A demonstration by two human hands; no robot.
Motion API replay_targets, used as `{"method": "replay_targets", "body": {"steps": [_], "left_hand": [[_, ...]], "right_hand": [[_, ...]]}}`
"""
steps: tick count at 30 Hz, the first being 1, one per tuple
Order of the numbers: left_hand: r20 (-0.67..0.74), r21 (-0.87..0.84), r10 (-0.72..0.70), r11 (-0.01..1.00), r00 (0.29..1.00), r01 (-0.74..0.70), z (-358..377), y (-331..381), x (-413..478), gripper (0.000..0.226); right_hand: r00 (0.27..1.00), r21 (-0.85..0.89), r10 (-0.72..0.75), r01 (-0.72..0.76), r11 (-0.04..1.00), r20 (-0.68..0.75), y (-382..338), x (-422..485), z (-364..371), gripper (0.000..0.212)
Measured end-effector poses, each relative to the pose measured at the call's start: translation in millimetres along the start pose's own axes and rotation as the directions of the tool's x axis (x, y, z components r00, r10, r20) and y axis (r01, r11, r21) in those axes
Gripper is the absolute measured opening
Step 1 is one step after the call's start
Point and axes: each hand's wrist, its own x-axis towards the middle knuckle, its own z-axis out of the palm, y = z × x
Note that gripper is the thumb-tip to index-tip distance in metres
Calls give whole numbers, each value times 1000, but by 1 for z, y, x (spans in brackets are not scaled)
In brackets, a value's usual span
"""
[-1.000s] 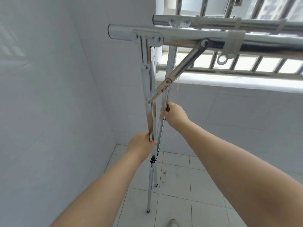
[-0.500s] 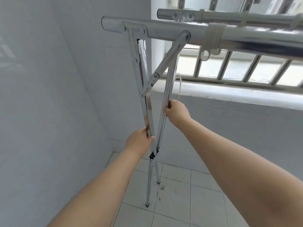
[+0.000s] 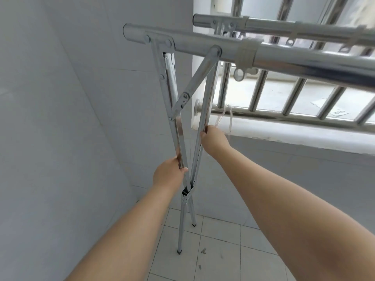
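A metal drying rack [image 3: 160,49] stands on the tiled floor [image 3: 223,250]. It is close to the far left corner of the floor, where the grey wall [image 3: 60,118] meets the wall under the window. Two thin legs hold up this end of the rack. They make a V shape, wide at the top and close at the bottom.

The left grip [image 3: 168,175], a bare hand, is wrapped tight round the left leg [image 3: 178,138]. It holds the leg low down, just above the small joint [image 3: 187,192] where the two legs cross. The thumb lies across the front of the leg.

The right grip [image 3: 214,138], the other bare hand, is wrapped tight round the right leg [image 3: 206,102]. It holds higher up than the left one, about halfway up the leg. The two hands are apart, with a gap between the legs.

Below the joint the legs go down to the floor. One foot [image 3: 179,251] is nearer to the person, and the other foot [image 3: 194,224] is a bit farther back.

At the top, the left leg is fixed to a fat shiny bar [image 3: 203,44]. A flat slanted strip [image 3: 194,84] runs from that bar down to the left leg. A pale band [image 3: 246,54] goes round the bar. A second bar [image 3: 284,25] lies behind it.

Behind the rack are shiny window bars [image 3: 257,92] over a white sill [image 3: 284,132]. A thin white cord [image 3: 225,116] hangs there, just by the right grip. A tiny bit of something [image 3: 203,250] lies on the floor beside the near foot.
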Motion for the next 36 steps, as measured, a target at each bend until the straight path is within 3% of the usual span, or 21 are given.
{"method": "replay_targets", "body": {"steps": [6, 12, 19, 25, 27, 36], "left_hand": [[1, 16, -40, 999, 999, 40, -7, -16, 37, 13], [56, 109, 87, 990, 995, -93, -6, -29, 52, 22], [164, 144, 8, 989, 986, -32, 5, -33, 46, 31], [320, 333, -101, 943, 942, -12, 11, -29, 32, 34], [379, 384, -116, 922, 918, -43, 13, -24, 27, 34], [505, 342, 150, 870, 850, -356, 61, 52, -3, 40]], "right_hand": [[1000, -27, 4, -3, 1000, 29, -18, 31, 14, 27], [999, 19, 42, -42, 999, 4, -16, 43, 21, 29], [1000, 2, -2, 2, 1000, -6, -6, 23, 13, 60], [999, -21, -5, 4, 1000, -46, 15, -5, 0, 58], [998, -35, 17, -19, 999, -67, 23, -13, -5, 57], [964, -119, 206, -228, 966, -170, 100, -94, -40, 50]]}}
